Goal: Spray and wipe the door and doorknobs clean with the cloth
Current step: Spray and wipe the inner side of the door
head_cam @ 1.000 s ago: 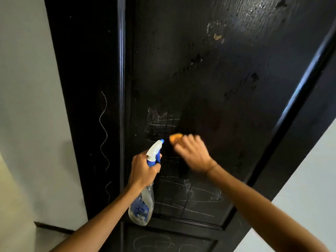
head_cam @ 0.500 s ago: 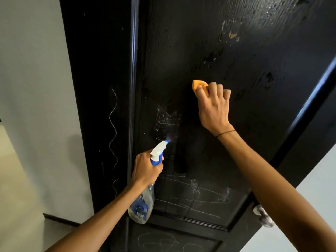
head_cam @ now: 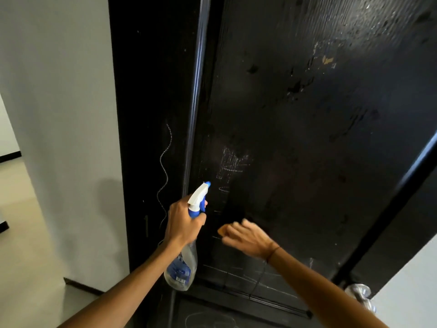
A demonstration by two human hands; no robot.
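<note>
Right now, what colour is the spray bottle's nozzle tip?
Blue, on the white trigger spray bottle, head view.

At lower centre of the frame, a spray bottle point(head_cam: 183, 261) is gripped by the left hand point(head_cam: 183, 221) beside the chalk-marked black door point(head_cam: 307, 138), against which an orange cloth point(head_cam: 222, 231) is pressed by the blurred right hand point(head_cam: 248, 237)

Both forearms bare, no sleeves in view. Thin dark band point(head_cam: 272, 253) round right wrist. Left wrist bare, no band, no watch.
</note>
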